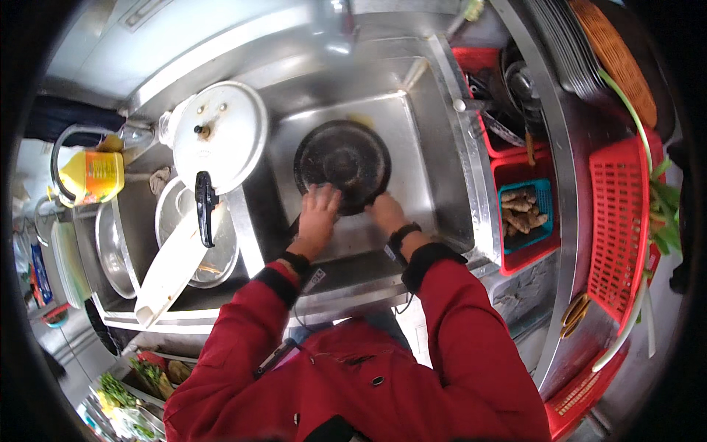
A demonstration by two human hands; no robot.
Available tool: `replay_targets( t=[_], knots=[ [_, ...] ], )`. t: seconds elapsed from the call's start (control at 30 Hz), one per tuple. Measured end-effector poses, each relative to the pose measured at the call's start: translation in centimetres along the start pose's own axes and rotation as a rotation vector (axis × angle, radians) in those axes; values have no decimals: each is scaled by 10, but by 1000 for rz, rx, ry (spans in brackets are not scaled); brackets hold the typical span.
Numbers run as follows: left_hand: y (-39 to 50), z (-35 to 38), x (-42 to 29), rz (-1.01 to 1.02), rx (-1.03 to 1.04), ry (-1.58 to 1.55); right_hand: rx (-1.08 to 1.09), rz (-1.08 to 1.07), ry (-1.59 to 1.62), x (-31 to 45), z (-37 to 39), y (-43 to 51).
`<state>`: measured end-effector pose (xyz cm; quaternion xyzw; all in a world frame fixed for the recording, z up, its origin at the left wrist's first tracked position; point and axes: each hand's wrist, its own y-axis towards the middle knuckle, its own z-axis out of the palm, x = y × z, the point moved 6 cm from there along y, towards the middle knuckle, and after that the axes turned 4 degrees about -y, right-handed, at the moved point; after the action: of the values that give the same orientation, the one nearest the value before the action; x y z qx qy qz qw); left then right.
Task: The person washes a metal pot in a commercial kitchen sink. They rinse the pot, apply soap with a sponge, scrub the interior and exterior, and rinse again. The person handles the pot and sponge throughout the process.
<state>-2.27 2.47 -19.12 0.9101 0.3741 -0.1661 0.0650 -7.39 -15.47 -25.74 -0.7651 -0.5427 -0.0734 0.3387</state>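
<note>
A dark round pan or lid (343, 166) lies in the stainless steel sink (422, 182), its ringed face turned up. My left hand (319, 216) rests with spread fingers on its lower left edge. At its lower right edge is my right hand (388, 212), blurred, with the fingers curled at the rim; whether they grip it cannot be told. A yellowish patch shows on the sink floor just beyond the pan.
Left of the sink are a pressure cooker lid (221, 132) with a black handle, metal bowls (165, 221) and a yellow jug (94, 175). To the right stand a red bin (527, 262) holding a blue basket of ginger (522, 212), a red basket (616, 221) and scissors (575, 315).
</note>
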Motion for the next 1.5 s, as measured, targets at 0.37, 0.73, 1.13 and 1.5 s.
replay_targets(
  t=[0.37, 0.73, 1.13, 1.5],
  knots=[
    [204, 16, -61, 275, 150, 116, -134, -237, -175, 15, 2, -97],
    [122, 41, -92, 554, 188, 342, -5, -218, -279, 38, -31, -94],
    [127, -27, 123, -638, -24, -95, -133, 9, -216, 105, -5, -5],
    [179, -13, 52, -88, 69, 124, -285, -191, -452, 113, 40, 5]
  ],
)
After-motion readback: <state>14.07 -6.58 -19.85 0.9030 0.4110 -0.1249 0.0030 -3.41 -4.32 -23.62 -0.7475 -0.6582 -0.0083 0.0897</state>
